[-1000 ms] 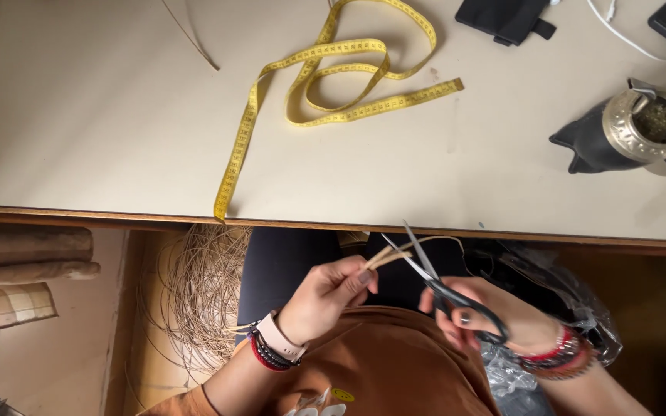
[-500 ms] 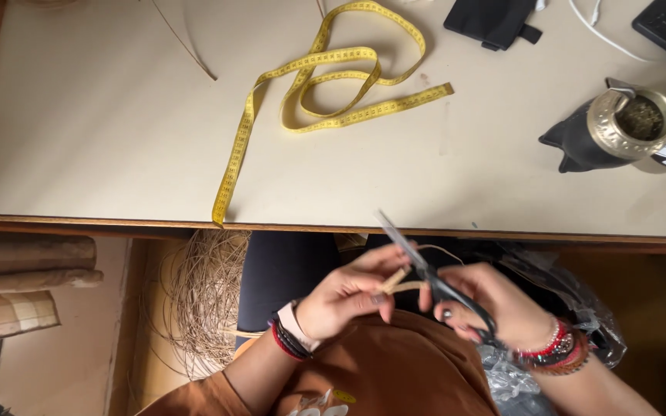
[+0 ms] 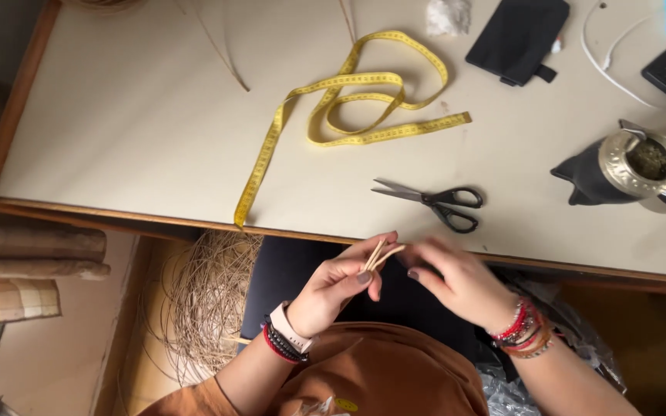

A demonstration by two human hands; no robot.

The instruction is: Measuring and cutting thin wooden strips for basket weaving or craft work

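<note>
You held two thin pale reed strips [image 3: 379,255] just below the near edge of the worktop [image 3: 117,146], their ends crossing in a narrow V. Your left hand [image 3: 341,286] pinched them between thumb and fingertips, which seemed to keep the ends steady and pointing up toward your right hand [image 3: 456,281]. That right hand was blurred, fingers loosely curled and empty, close to the strip tips but, as far as I could tell, not gripping them. Just beyond, the black-handled scissors [image 3: 433,202] lay flat on the worktop with blades nearly closed, within easy reach. Farther back the yellow tape measure [image 3: 348,100] looped across the surface, one end trailing over the edge. A coil of the same pale fibre [image 3: 210,308] sat on the floor to your left.
</note>
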